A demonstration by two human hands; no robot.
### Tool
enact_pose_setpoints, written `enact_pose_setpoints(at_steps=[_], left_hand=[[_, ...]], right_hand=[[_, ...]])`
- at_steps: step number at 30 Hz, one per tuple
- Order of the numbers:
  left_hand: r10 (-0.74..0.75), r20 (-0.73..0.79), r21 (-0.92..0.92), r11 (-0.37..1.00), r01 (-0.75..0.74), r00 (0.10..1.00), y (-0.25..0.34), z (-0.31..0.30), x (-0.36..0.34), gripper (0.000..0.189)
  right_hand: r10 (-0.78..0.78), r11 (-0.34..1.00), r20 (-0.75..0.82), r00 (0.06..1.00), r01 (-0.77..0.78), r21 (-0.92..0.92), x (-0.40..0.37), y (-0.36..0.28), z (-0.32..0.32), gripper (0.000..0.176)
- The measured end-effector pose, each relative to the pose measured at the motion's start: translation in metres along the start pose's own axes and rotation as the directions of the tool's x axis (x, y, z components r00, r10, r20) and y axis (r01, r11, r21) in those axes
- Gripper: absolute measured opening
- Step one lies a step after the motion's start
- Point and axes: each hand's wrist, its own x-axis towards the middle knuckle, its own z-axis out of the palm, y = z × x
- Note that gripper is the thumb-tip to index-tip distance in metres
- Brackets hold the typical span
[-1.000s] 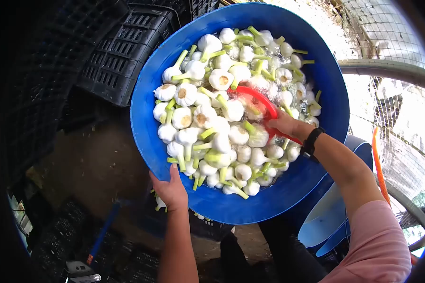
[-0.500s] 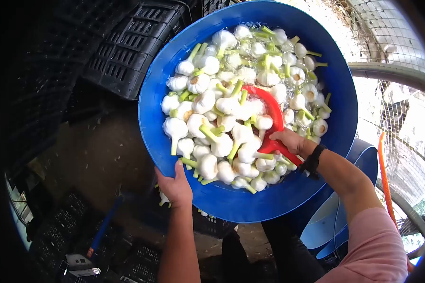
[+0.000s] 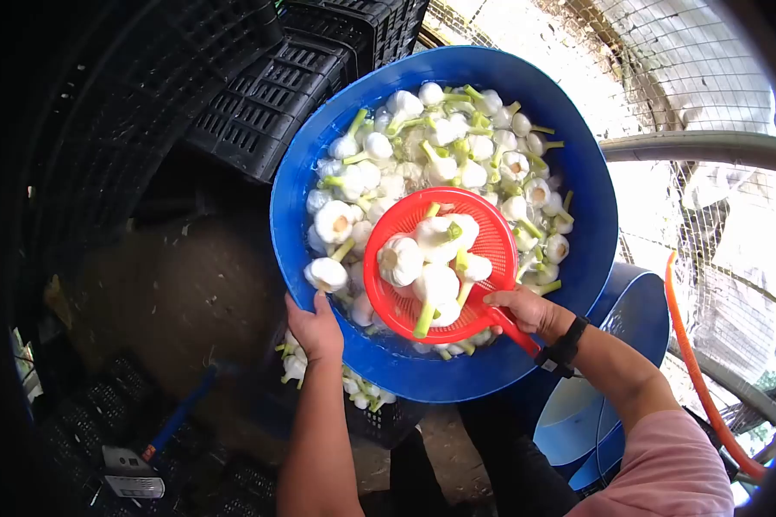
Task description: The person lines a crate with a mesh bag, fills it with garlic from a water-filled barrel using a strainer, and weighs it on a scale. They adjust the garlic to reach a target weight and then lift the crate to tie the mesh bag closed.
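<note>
My right hand is closed around the handle of a red strainer, which holds several garlic bulbs with short green stems. The strainer hangs over the near part of a round blue tub. Many more garlic bulbs float in water in the tub. At the tub's near left rim, my left hand grips the edge, thumb on the inner side; its other fingers are partly hidden outside the wall. One bulb lies just above that thumb.
Stacked black plastic crates stand at the upper left. Below the tub, a black crate holds more garlic. A blue-handled tool lies lower left. Blue containers, an orange hose and wire mesh are at right.
The red strainer, earlier partly sunk among the bulbs, has come up level with several bulbs in it. My left hand still holds the rim.
</note>
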Motion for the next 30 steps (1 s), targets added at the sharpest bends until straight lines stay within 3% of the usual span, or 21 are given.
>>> enact_pose_setpoints(at_steps=[5, 7, 8, 10, 11, 12, 13, 15, 17, 18, 19, 20, 22, 25, 27, 30], left_hand=[[-0.022, -0.005, 0.056, 0.998, 0.023, 1.000, 0.009, -0.001, -0.001, 0.043], [0.026, -0.053, 0.183, 0.983, -0.016, 0.998, -0.013, 0.006, 0.006, 0.046], [0.010, -0.038, 0.156, 0.988, -0.004, 0.999, -0.014, 0.007, 0.007, 0.048], [-0.035, 0.079, 0.014, 0.999, 0.034, 0.996, -0.013, -0.003, 0.006, 0.052], [-0.028, 0.230, -0.192, 0.979, 0.074, 0.973, -0.015, -0.014, 0.001, 0.060], [-0.072, 0.378, -0.516, 0.811, 0.275, 0.923, -0.051, -0.015, 0.005, 0.063], [-0.232, 0.502, -0.595, 0.607, 0.528, 0.833, -0.048, -0.041, -0.015, 0.065], [-0.247, 0.446, -0.600, 0.631, 0.493, 0.860, -0.080, -0.093, -0.055, 0.067], [-0.372, 0.381, -0.535, 0.658, 0.530, 0.846, -0.142, -0.147, -0.101, 0.070], [-0.442, 0.391, -0.521, 0.617, 0.590, 0.807, -0.166, -0.176, -0.130, 0.071], [-0.619, 0.383, -0.458, 0.518, 0.722, 0.686, -0.224, -0.214, -0.188, 0.069], [-0.671, 0.385, -0.415, 0.487, 0.768, 0.633, -0.236, -0.230, -0.217, 0.068], [-0.717, 0.407, -0.380, 0.432, 0.818, 0.567, -0.257, -0.254, -0.265, 0.066], [-0.753, 0.421, -0.331, 0.391, 0.859, 0.505, -0.266, -0.268, -0.290, 0.060], [-0.751, 0.295, -0.336, 0.497, 0.800, 0.591, -0.233, -0.271, -0.263, 0.054], [-0.488, 0.096, -0.363, 0.794, 0.487, 0.867, -0.156, -0.274, -0.195, 0.039]], right_hand=[[-0.106, 0.993, -0.012, 0.994, 0.105, -0.061, -0.052, 0.011, 0.021, 0.024], [-0.195, 0.979, -0.116, 0.974, 0.187, -0.077, -0.077, 0.019, 0.041, 0.024], [-0.248, 0.968, -0.154, 0.957, 0.238, -0.078, -0.089, 0.029, 0.052, 0.024], [-0.298, 0.953, -0.201, 0.933, 0.280, -0.114, -0.115, 0.056, 0.081, 0.024], [-0.330, 0.941, -0.210, 0.920, 0.303, -0.153, -0.126, 0.068, 0.095, 0.025], [-0.344, 0.935, -0.207, 0.916, 0.314, -0.163, -0.136, 0.085, 0.104, 0.026], [-0.350, 0.935, -0.240, 0.905, 0.321, -0.152, -0.144, 0.102, 0.119, 0.026], [-0.382, 0.924, -0.289, 0.878, 0.358, -0.136, -0.159, 0.133, 0.154, 0.026], [-0.322, 0.946, -0.285, 0.903, 0.300, -0.119, -0.169, 0.167, 0.172, 0.029], [-0.281, 0.960, -0.265, 0.922, 0.269, -0.083, -0.173, 0.189, 0.181, 0.029], [-0.247, 0.969, -0.238, 0.939, 0.243, -0.047, -0.175, 0.216, 0.194, 0.029], [-0.213, 0.976, -0.229, 0.950, 0.217, -0.006, -0.174, 0.233, 0.195, 0.029], [-0.166, 0.976, -0.204, 0.965, 0.190, 0.108, -0.172, 0.260, 0.205, 0.029], [-0.097, 0.987, -0.170, 0.981, 0.117, 0.112, -0.169, 0.296, 0.200, 0.028], [-0.057, 0.983, -0.200, 0.978, 0.090, 0.161, -0.163, 0.312, 0.197, 0.027], [-0.040, 0.977, -0.200, 0.979, 0.080, 0.197, -0.140, 0.331, 0.191, 0.028]])
